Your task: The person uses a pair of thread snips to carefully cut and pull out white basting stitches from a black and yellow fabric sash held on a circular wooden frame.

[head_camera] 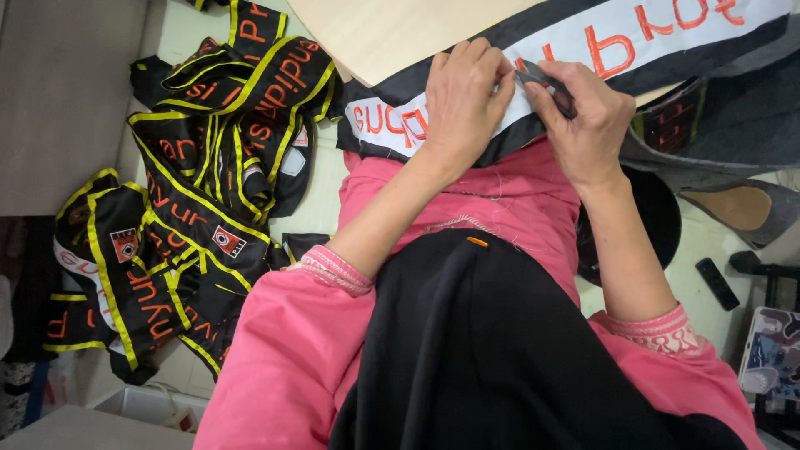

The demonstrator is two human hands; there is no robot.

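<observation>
A long black fabric band with a white stripe and orange letters [583, 37] lies across a pale wooden tabletop [375, 29] and over my lap. My left hand [462, 104] presses flat on the band's white stripe near its end. Just to its right, my right hand [583, 121] pinches a small dark tool [546, 83], held against the band; what kind of tool it is I cannot make out. Both arms wear pink sleeves with patterned cuffs.
A heap of finished black sashes with yellow edging and orange lettering [196, 183] lies on the floor at left. A dark shoe [737, 208], a black remote-like bar [717, 283] and a patterned box [771, 350] sit at right.
</observation>
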